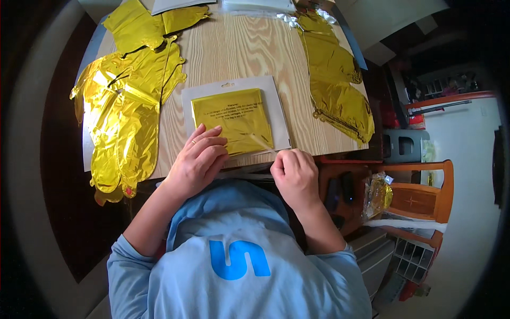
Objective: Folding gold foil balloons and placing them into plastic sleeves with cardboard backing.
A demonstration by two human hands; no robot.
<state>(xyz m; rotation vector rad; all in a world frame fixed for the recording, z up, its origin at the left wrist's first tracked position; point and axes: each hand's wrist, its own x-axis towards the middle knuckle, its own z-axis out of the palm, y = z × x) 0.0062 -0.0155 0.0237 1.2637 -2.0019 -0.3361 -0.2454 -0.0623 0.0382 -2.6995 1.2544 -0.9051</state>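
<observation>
A flat clear package lies near the table's front edge. Inside are a folded gold foil balloon and a white backing card with a hanging hole at its top. My left hand rests on the package's lower left corner, fingers stretched out over the gold foil. By the lower right corner, my right hand is closed in a fist, thumb side toward the package. From its fingers a thin pale strip runs up over the package's lower edge; whether it is attached there I cannot tell.
Flat gold foil balloons spread over the table's left side, and more gold foil lies along the right. Clear bags sit at the far edge. To the right, a wooden chair holds a bag of gold foil.
</observation>
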